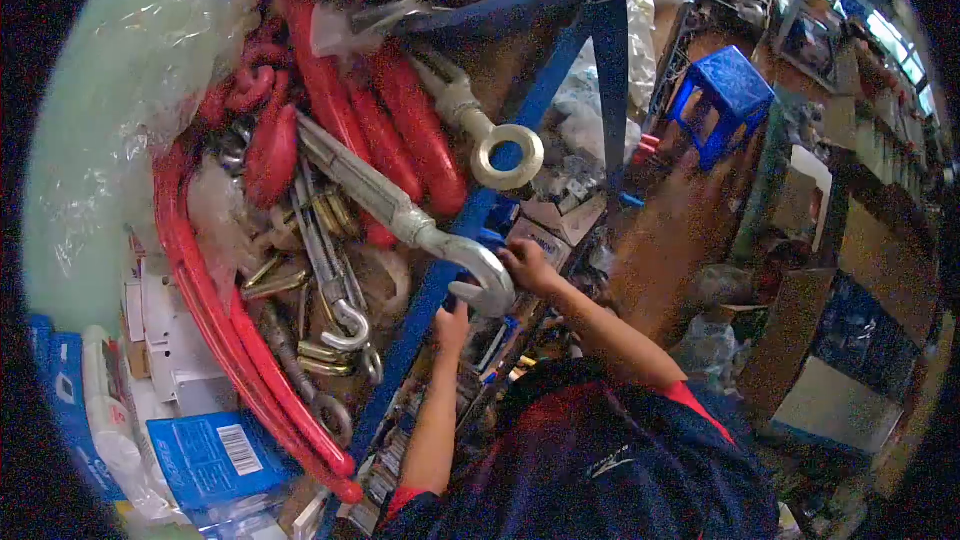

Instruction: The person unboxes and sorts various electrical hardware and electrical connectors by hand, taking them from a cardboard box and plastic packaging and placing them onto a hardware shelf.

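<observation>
The left hand (452, 328) has its fingertips hidden behind the blue shelf rail (405, 350). At 7 o'clock, the print on the blue box (200, 460) is too small to read.

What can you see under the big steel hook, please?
The left hand and right hand reach beneath the hook, beside small boxes. Their fingers, and anything they grip, are covered.

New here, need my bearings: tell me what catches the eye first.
Red lifting gear and steel turnbuckles heaped on the blue rack dominate the left half. One big turnbuckle hook juts over the rack's edge at centre, with the right hand beside it and the left hand just below. A blue stool stands on the floor, upper right.
</observation>
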Available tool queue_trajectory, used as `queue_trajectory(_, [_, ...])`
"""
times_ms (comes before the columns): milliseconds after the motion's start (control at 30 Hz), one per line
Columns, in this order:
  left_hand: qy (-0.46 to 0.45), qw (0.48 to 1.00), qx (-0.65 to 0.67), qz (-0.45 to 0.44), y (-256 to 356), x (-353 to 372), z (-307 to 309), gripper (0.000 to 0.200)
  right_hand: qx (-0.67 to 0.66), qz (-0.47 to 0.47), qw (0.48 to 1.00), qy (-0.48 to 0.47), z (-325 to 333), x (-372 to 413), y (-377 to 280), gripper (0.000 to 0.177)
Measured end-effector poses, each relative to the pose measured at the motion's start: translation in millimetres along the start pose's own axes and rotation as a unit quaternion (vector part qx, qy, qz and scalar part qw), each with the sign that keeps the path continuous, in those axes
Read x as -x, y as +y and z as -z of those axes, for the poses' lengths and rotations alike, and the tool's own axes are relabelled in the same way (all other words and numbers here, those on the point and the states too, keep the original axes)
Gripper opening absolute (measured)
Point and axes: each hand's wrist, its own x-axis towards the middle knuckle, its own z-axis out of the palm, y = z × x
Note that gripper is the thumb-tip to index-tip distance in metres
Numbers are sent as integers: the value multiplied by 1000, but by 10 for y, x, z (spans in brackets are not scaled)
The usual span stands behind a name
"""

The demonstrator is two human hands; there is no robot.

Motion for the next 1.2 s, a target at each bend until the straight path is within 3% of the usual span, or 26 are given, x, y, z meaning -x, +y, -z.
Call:
queue_trajectory(33, [-14, 997, 73, -10, 95, 0, 38, 66, 41, 20, 999, -10, 124, 172, -63, 25])
queue_trajectory(100, [-44, 990, 134, -19, -77, 21, -35, 62, -77, 10, 994, -73, 311, 528, -195, 21])
queue_trajectory(200, [-87, 980, 179, -30, 163, 111, -200, 57, -73, 53, 994, -60, 659, 1085, -677, 21])
queue_trajectory(300, [-92, 956, 274, 42, 430, 226, -303, 48, -58, 106, 991, -55, 756, 1128, -507, 23])
queue_trajectory(367, [-106, 950, 285, 73, 459, 281, -320, 51, -24, 20, 997, -72, 1023, 1135, -728, 25])
queue_trajectory(433, [-115, 955, 272, 29, 530, 391, -287, 50, -13, -75, 993, -92, 1206, 1110, -799, 35])
queue_trajectory(500, [-140, 962, 232, -34, 574, 490, -260, 56, -36, 54, 995, -73, 1195, 1143, -774, 43])
queue_trajectory(533, [-157, 960, 233, -20, 507, 543, -282, 58, -47, 117, 990, -65, 1181, 1176, -755, 47])
queue_trajectory(567, [-172, 957, 234, -6, 390, 589, -321, 59, -70, 62, 989, -116, 1165, 1219, -742, 52])
queue_trajectory(767, [-264, 951, 162, 18, 290, 760, -205, 71, 207, 68, 951, -219, 1230, 1443, -946, 65])
queue_trajectory(867, [-173, 983, 51, 35, 533, 963, -145, 80, 254, 91, 936, -225, 1194, 1524, -938, 71])
queue_trajectory(900, [-116, 992, 46, -26, 467, 1012, -232, 79, 262, 98, 934, -221, 1179, 1557, -946, 73])
queue_trajectory(1033, [-106, 985, 132, 10, 555, 1092, -246, 73, 185, 60, 966, -170, 1187, 1655, -1084, 67])
queue_trajectory(1133, [-67, 989, 120, -51, 570, 1156, -217, 65, 166, 36, 972, -163, 1181, 1704, -1086, 65])
queue_trajectory(1200, [-25, 991, 29, -129, 355, 1170, -244, 58, 168, 55, 972, -155, 1165, 1712, -991, 63])
